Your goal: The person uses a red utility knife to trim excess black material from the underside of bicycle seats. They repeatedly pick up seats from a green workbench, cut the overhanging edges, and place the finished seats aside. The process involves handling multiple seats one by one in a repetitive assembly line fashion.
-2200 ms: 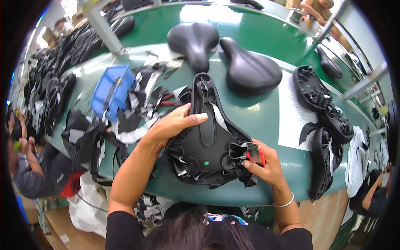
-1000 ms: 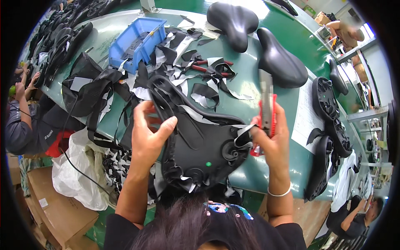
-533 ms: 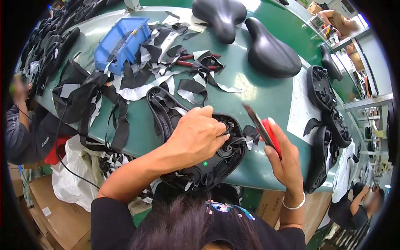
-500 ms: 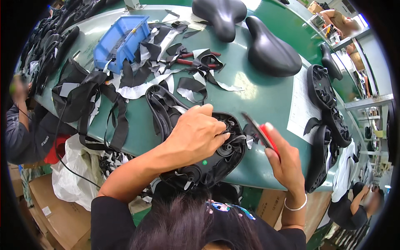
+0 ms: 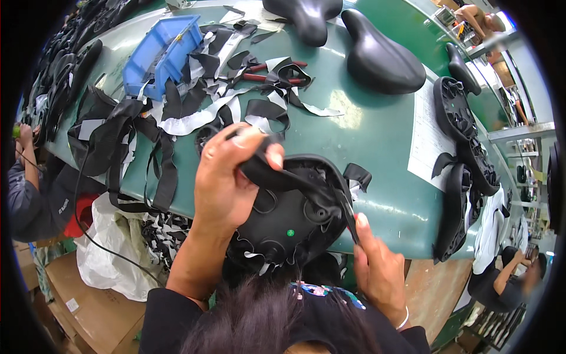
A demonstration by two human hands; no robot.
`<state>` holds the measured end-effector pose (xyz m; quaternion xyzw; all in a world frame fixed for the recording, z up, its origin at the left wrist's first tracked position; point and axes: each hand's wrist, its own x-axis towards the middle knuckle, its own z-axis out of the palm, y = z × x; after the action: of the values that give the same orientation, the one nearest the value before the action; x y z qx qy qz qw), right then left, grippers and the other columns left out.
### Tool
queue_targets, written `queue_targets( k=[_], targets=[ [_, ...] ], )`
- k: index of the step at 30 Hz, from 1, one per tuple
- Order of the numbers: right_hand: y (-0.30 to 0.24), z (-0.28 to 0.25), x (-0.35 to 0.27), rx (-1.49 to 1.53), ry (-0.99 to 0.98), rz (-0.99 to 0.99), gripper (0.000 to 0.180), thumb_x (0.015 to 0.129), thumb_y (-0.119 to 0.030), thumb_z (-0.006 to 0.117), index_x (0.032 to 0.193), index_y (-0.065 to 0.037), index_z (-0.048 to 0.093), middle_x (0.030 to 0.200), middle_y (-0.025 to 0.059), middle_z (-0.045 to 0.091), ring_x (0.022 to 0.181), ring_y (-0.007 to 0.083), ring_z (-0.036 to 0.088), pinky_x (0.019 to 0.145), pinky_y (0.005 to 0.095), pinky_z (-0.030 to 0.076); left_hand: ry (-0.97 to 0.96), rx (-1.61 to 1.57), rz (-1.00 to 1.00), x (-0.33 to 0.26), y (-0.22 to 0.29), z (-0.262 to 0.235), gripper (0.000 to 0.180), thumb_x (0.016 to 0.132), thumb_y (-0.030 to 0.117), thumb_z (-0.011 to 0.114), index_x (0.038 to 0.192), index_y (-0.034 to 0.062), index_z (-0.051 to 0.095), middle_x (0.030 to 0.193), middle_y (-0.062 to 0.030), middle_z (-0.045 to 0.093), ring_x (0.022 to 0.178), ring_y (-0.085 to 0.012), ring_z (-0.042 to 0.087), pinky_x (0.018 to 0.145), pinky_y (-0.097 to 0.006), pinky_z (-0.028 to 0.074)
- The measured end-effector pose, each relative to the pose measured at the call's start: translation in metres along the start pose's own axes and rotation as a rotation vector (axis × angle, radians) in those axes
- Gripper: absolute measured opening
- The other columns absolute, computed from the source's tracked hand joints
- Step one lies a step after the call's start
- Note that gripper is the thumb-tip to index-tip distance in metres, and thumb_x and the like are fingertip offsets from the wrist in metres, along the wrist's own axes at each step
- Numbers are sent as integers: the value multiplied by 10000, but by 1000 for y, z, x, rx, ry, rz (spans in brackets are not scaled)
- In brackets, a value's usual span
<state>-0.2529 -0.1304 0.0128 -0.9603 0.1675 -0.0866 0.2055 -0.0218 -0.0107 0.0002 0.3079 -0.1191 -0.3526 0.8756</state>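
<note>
An upside-down black bicycle saddle [image 5: 277, 219] lies at the table's near edge in front of me, its hollow underside up. My left hand [image 5: 219, 183] is closed on a black strip of cover material [image 5: 277, 175], drawn taut up and left from the saddle's right rim. In my closed right hand [image 5: 380, 268] is a knife [image 5: 348, 213]. Its thin blade lies along the saddle's right inner rim, where the strip meets it. The handle, red in the earlier frame, is mostly hidden by my fingers. A loose black-and-white scrap [image 5: 357, 177] lies just beyond that rim.
Black and white offcuts [image 5: 224, 106] surround a blue bin [image 5: 159, 56] and red-handled tools [image 5: 271, 77]. Finished saddles [image 5: 383, 56] stand at the back. Upturned saddles [image 5: 457, 206] and a paper sheet [image 5: 421, 138] are at right. People work at both sides.
My left hand has moved left and lifted the black strip from the saddle. My right hand has brought the knife down and left onto the rim; before, it was held apart.
</note>
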Motion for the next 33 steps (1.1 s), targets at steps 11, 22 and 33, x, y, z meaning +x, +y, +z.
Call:
queue_targets(
  k=[11, 22, 33],
  targets=[
    [39, -7, 45, 63, 10, -167, 585, 781, -22, 615, 1339, -157, 503, 750, 63, 600, 528, 222, 559, 487, 348, 444, -468, 1814, 330, 6, -21, 10, 173, 767, 178, 640, 678, 44, 576, 708, -85, 494, 764, -268, 461, 688, -390, 386],
    [16, -4, 7, -120, -111, -18, 665, 768, -54, 632, 1388, -217, 454, 617, 61, 459, 435, 243, 492, 411, 382, 385, 28, 401, -205, 14, -3, 13, 225, 814, 100, 564, 603, 59, 498, 621, 72, 415, 589, -20, 374, 524, -243, 307],
    [-7, 13, 15, -77, -20, 116, 579, 840, -137, 595, 1390, -210, 432, 591, 100, 550, 436, 304, 536, 425, 432, 386, -178, -135, 178, 26, -2, 12, 158, 793, 161, 552, 664, 84, 505, 741, -13, 481, 809, -137, 413, 755, -324, 360]
  ],
)
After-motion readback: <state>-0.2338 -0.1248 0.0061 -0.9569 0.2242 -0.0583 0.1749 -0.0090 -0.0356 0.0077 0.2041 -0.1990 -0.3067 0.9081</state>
